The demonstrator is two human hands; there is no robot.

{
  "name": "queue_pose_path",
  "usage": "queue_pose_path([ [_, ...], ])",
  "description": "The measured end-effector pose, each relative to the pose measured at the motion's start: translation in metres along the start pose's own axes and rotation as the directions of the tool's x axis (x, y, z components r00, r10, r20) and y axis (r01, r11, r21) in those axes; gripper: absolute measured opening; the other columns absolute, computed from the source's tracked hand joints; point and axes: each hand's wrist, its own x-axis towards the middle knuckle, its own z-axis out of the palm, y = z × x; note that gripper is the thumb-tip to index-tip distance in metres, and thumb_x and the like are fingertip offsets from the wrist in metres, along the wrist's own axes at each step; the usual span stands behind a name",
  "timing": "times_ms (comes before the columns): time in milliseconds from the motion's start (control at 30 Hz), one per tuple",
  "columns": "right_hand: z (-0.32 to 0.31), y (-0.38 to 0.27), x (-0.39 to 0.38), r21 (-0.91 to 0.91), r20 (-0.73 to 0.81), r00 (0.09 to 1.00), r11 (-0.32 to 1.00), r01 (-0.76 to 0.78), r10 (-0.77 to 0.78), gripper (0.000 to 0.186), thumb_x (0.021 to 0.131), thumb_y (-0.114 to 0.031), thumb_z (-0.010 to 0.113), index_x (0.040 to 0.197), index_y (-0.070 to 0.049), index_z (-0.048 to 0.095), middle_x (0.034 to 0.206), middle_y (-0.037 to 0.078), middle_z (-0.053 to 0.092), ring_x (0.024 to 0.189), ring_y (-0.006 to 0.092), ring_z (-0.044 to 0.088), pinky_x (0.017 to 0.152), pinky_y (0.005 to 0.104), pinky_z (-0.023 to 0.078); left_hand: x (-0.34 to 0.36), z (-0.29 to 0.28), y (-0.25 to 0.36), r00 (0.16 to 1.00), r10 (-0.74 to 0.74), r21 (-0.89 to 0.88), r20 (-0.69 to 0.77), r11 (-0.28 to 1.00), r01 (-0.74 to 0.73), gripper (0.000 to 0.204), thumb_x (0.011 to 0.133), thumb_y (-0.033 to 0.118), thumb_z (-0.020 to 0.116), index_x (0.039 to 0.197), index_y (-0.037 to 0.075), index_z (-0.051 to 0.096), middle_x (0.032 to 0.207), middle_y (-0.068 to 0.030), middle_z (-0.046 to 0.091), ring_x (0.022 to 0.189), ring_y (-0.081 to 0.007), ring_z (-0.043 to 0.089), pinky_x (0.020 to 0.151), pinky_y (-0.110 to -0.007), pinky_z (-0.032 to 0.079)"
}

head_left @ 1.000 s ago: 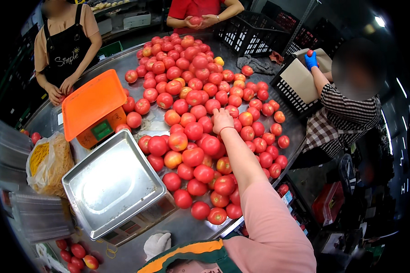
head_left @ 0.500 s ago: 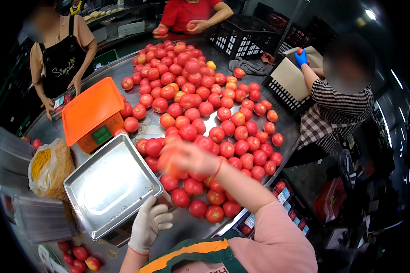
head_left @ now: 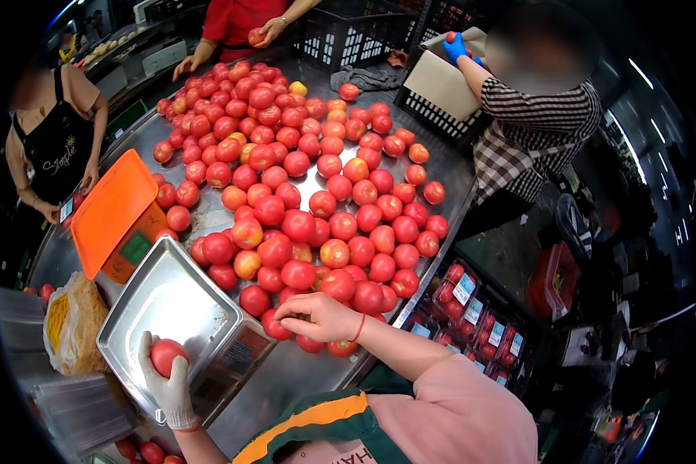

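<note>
My left hand (head_left: 165, 380), in a white glove, is closed around a red tomato (head_left: 168, 357) above the near part of a shallow metal tray (head_left: 179, 298). That tray rests on a weighing scale (head_left: 241, 357). My right hand (head_left: 317, 315) is bare, palm down at the near edge of a large heap of tomatoes (head_left: 298, 226). Its fingers are bent and a little apart, with the tips against a tomato (head_left: 274, 325); no hold on it shows.
An orange scale (head_left: 116, 209) stands beyond the tray. A plastic bag of yellow bands (head_left: 73, 325) and stacked clear trays (head_left: 81, 410) lie left. A crate of packed tomatoes (head_left: 472, 313) is right of the table. Other people stand around; one wears blue gloves (head_left: 456, 49).
My left hand, empty before, now holds a tomato over the tray. My right hand has moved nearer to me, and the tomato it carried has left it. The view has shifted right.
</note>
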Motion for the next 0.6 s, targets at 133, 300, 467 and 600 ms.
queue_pose_path([
  [133,-0.016,0.010,-0.020,-0.113,-0.218,0.962,0.984,0.141,-0.163,0.011,0.087,-0.009,0.058,0.094,-0.002,0.063,0.086,0.009,0.063,0.079,0.0185,0.063,0.068,0.0287,0.049,0.004,0.003,-0.016,0.984,0.178,0.299,-0.024,0.940,-0.163,0.067,0.070,0.004,0.066,0.131,0.000,0.041,0.127,-0.0149,0.045,0.119,-0.0268,0.044,0.103,-0.035,0.033],
  [300,-0.082,0.055,-0.038,-0.216,-0.727,0.684,0.965,-0.146,-0.059,0.013,0.086,-0.010,0.058,0.093,-0.001,0.063,0.085,0.004,0.062,0.079,0.0100,0.058,0.069,0.0262,0.049,0.004,0.001,-0.041,0.968,0.252,0.421,0.015,0.876,-0.235,0.063,0.071,0.006,0.067,0.129,0.002,0.043,0.128,-0.0159,0.044,0.119,-0.0302,0.043,0.103,-0.037,0.033],
  [467,-0.157,0.106,-0.071,-0.538,-0.799,0.601,0.479,-0.694,-0.026,0.053,0.071,-0.013,0.069,0.121,-0.008,0.050,0.117,0.018,0.051,0.109,0.0354,0.051,0.094,0.0414,0.043,0.004,0.002,-0.044,0.976,0.214,0.378,0.040,0.901,-0.213,0.059,0.072,0.006,0.066,0.127,0.003,0.045,0.127,-0.0163,0.044,0.119,-0.0311,0.043,0.103,-0.038,0.033],
  [600,-0.171,0.102,-0.046,-0.458,-0.757,0.559,0.334,-0.824,0.339,0.065,0.069,-0.015,0.070,0.128,-0.010,0.044,0.124,0.018,0.046,0.114,0.0348,0.048,0.097,0.0416,0.042,0.002,0.003,-0.049,0.978,0.208,0.331,0.004,0.923,-0.197,0.059,0.073,0.007,0.066,0.127,0.003,0.045,0.128,-0.0159,0.044,0.120,-0.0304,0.043,0.103,-0.038,0.032],
])
